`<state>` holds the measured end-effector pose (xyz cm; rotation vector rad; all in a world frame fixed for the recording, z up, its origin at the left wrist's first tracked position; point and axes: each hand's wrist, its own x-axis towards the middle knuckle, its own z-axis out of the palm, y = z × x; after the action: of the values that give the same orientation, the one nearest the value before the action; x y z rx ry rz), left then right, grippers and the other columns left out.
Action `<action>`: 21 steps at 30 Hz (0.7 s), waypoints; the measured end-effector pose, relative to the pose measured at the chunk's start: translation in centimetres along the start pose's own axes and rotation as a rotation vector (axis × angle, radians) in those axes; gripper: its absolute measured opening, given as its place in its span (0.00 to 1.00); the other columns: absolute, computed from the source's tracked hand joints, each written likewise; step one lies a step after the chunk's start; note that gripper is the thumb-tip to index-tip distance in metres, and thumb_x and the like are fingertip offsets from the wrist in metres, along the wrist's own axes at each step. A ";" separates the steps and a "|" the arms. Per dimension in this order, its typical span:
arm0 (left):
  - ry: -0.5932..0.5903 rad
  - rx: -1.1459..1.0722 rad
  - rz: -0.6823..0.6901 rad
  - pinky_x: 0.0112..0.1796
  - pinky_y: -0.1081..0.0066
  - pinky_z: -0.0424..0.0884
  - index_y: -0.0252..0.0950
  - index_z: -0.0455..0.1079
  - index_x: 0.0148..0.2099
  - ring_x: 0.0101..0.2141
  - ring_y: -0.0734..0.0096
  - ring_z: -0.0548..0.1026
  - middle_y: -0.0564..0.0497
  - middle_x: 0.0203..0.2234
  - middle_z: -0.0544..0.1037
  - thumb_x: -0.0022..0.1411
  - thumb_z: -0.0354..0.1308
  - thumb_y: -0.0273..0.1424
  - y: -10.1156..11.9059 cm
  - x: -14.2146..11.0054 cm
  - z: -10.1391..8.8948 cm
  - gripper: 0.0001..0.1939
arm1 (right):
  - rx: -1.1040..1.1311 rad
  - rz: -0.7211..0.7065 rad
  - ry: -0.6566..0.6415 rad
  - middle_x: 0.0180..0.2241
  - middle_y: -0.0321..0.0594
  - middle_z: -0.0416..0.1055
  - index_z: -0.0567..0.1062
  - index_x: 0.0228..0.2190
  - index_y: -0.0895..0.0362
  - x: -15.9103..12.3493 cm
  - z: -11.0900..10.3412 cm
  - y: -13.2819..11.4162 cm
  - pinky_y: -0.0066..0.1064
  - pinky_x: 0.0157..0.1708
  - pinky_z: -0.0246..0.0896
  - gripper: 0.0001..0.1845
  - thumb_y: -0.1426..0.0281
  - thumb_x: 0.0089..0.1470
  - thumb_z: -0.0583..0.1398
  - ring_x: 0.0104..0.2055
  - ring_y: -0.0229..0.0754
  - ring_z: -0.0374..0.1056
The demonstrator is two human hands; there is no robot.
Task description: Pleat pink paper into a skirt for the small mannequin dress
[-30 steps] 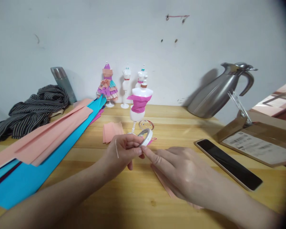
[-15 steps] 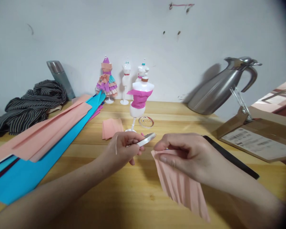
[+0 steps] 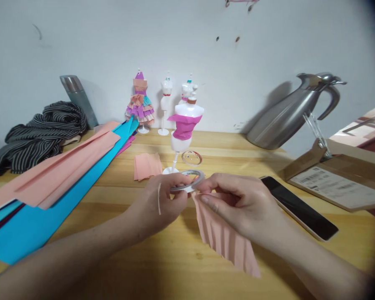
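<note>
Between thumb and fingers, my left hand (image 3: 162, 200) holds a roll of tape (image 3: 192, 187) tilted flat, its ring hole showing. My right hand (image 3: 240, 200) is closed in a pinch on the top edge of a pleated peach crepe paper strip (image 3: 228, 246), which hangs down over the table. The right fingertips are close against the roll's right side; whether they touch it I cannot tell. Just behind the hands stands a small white dress form (image 3: 187, 110) with a magenta paper wrap (image 3: 183, 126) round its chest.
Peach paper pieces (image 3: 147, 166) and a ring-shaped item (image 3: 192, 158) lie behind my hands. Long coloured paper sheets (image 3: 75, 175) and a striped cloth (image 3: 50, 129) are left. A phone (image 3: 300, 208), a cardboard box (image 3: 334, 179) and a metal jug (image 3: 284, 112) stand right. A dressed form (image 3: 140, 102) stands behind.
The tape roll has turned so its ring face shows more. My right hand with the pleated paper has moved left, up to the roll. The view has shifted slightly, showing more of the phone.
</note>
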<state>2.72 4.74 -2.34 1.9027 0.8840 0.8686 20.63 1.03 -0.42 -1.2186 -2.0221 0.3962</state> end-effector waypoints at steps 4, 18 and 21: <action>0.019 0.025 0.054 0.26 0.77 0.62 0.33 0.75 0.36 0.27 0.75 0.68 0.51 0.26 0.77 0.55 0.50 0.21 -0.2 -0.1 0.1 0.12 | 0.011 0.014 0.031 0.21 0.33 0.72 0.75 0.28 0.56 -0.1 0.2 0.0 0.23 0.20 0.57 0.04 0.74 0.53 0.60 0.20 0.33 0.64; 0.052 0.083 0.145 0.26 0.77 0.62 0.33 0.71 0.30 0.27 0.76 0.68 0.52 0.25 0.76 0.56 0.51 0.21 -0.5 -0.2 0.4 0.08 | -0.132 -0.065 0.102 0.19 0.31 0.67 0.70 0.26 0.57 -0.6 0.5 -0.3 0.23 0.20 0.55 0.07 0.75 0.55 0.59 0.18 0.31 0.60; 0.066 0.099 0.156 0.25 0.77 0.62 0.33 0.71 0.30 0.25 0.77 0.66 0.53 0.25 0.76 0.56 0.51 0.21 -0.4 -0.2 0.5 0.08 | -0.157 -0.078 0.109 0.17 0.30 0.64 0.68 0.24 0.56 -0.6 0.6 -0.2 0.23 0.19 0.54 0.08 0.75 0.55 0.59 0.18 0.31 0.58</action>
<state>2.92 4.58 -2.97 2.0602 0.8397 1.0013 20.24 0.50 -0.90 -1.2233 -2.0291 0.1322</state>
